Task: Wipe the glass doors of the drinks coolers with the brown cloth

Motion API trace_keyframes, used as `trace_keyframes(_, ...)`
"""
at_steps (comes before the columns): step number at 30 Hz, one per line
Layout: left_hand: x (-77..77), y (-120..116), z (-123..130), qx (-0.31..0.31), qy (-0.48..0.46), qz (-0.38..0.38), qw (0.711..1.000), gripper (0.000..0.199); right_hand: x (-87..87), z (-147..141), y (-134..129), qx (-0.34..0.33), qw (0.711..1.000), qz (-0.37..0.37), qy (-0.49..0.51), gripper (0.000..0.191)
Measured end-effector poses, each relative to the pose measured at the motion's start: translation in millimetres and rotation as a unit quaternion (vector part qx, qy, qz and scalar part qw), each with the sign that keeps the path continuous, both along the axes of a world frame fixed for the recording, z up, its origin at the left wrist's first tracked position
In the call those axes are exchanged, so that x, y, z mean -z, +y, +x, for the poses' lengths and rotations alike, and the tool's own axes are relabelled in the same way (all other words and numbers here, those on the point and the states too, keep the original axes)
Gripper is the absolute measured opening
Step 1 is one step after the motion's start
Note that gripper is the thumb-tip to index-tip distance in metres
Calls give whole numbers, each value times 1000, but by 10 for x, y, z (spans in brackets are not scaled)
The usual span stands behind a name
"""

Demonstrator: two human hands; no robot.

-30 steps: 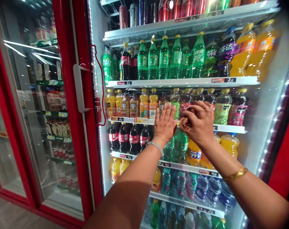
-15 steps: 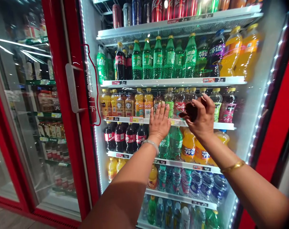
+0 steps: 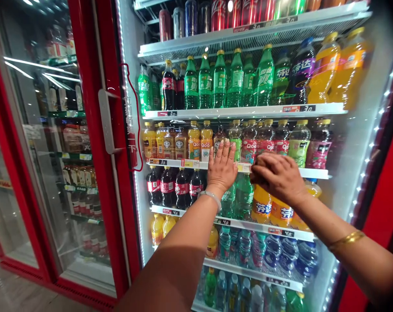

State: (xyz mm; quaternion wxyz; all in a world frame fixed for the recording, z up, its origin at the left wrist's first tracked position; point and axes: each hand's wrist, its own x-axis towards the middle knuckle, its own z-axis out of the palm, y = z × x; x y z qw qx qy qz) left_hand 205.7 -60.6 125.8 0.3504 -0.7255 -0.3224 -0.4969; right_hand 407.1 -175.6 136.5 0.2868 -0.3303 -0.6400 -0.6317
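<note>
My left hand (image 3: 222, 167) is flat with its fingers stretched upward, level with the middle shelf edge (image 3: 165, 163) of a lit drinks fridge. It seems to lie against the glass door; whether it touches is hard to tell. A pale bangle (image 3: 212, 197) circles that wrist. To its right, my right hand (image 3: 277, 175) is closed, fingers curled inward, around something dark that I cannot make out. A gold bracelet (image 3: 347, 239) is on that wrist. Behind the hands stand Qoo juice bottles (image 3: 249, 147) and orange soda bottles (image 3: 262, 203).
Green soda bottles (image 3: 219, 82) and cola bottles (image 3: 168, 84) fill the shelf above. Cans (image 3: 248, 11) line the top. A red door frame (image 3: 114, 130) with a grey handle (image 3: 106, 121) stands left, beside another fridge (image 3: 82, 173). Blue-capped bottles (image 3: 308, 260) sit lower.
My right hand has curled its raised fingers down and lowered slightly. My left hand keeps its flat pose. The whole view has shifted slightly, moving the fridge rightward.
</note>
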Motion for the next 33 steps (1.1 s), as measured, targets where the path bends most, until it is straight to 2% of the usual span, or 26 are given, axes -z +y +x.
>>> trace_keyframes(3,-3,0,4,3,0,1,1000,73,-307,-183,164,-8,989,52,135,33)
trace_keyframes(5,0,1,3,4,-1,1,1000,73,-402,-389,275,-19,979,63,191,31)
trace_keyframes(6,3,1,1,3,-1,1,1000,72,-399,-482,311,-22,979,67,189,28)
trace_keyframes(8,9,4,-3,0,-1,2,1000,70,-291,-590,325,-23,989,67,126,21)
trace_keyframes(10,12,6,-4,-4,1,3,1000,68,-92,-551,267,-24,998,40,36,22)
trace_keyframes(13,10,2,-2,-3,6,-2,1000,72,180,-254,112,-36,997,-9,-63,27)
trace_keyframes(15,2,-8,-2,3,11,-9,1000,75,219,-19,29,-27,996,-18,-86,25)
trace_keyframes(17,-8,-23,-5,7,13,-16,1000,75,113,130,8,6,998,-6,-62,23)
trace_keyframes(19,-18,-39,-11,11,13,-22,1000,76,-88,134,62,35,999,24,10,18)
trace_keyframes(22,-24,-57,-18,12,11,-24,1000,76,-382,-94,223,32,990,72,120,16)
trace_keyframes(24,-21,-60,-19,10,8,-21,1000,76,-462,-297,313,15,985,89,145,15)
trace_keyframes(26,-15,-56,-16,7,7,-18,1000,75,-411,-439,341,7,989,85,121,12)
trace_keyframes(28,-10,-50,-13,3,7,-17,1000,73,-260,-461,298,3,996,68,59,10)
trace_keyframes(31,-12,-48,-11,1,11,-19,1000,72,-28,-259,156,-17,998,31,-52,13)
trace_keyframes(33,-17,-55,-10,4,13,-20,1000,73,8,-57,77,-20,996,10,-90,15)
